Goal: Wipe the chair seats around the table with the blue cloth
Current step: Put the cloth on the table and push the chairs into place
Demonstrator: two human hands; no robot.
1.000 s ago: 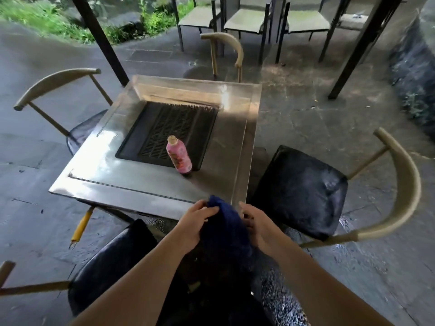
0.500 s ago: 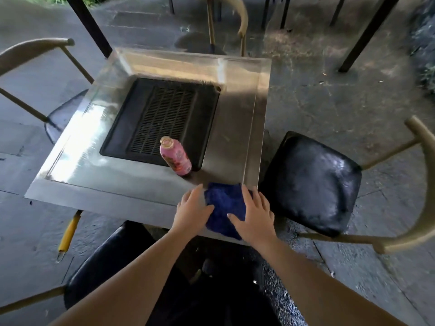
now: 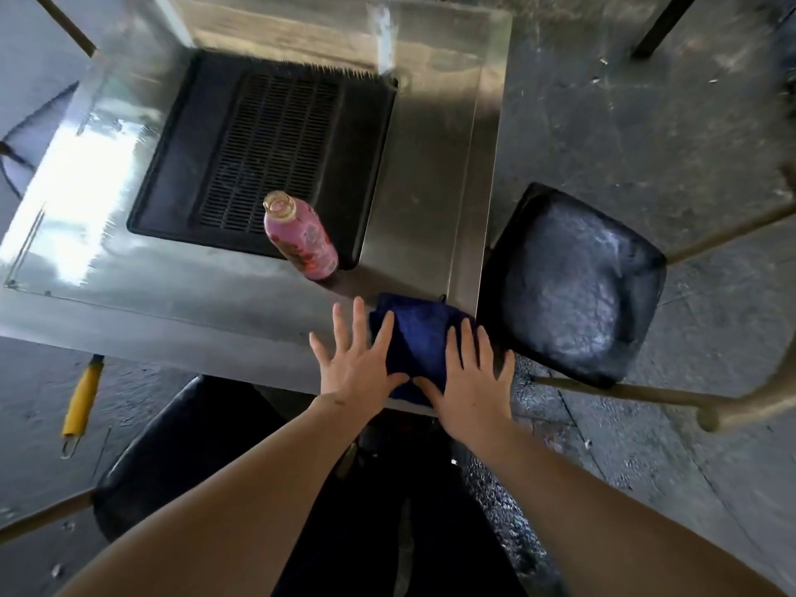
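Note:
The blue cloth (image 3: 420,338) lies bunched on the near right corner of the steel table (image 3: 181,295). My left hand (image 3: 359,364) rests flat on the cloth's left side, fingers spread. My right hand (image 3: 469,377) lies flat over its right side, fingers straight. A chair with a black, wet-looking seat (image 3: 573,282) and a tan curved back stands right of the table. Another black chair seat (image 3: 181,458) sits below the table's near edge, partly hidden by my arms.
A pink bottle (image 3: 303,237) without a cap stands at the edge of the black grill inset (image 3: 267,152), just beyond the cloth. A yellow-handled tool (image 3: 79,400) hangs under the table's near left side. The floor is wet grey stone.
Both hands have brought the cloth up from in front of me onto the table corner and flattened out on it. The camera has moved closer and tilted down.

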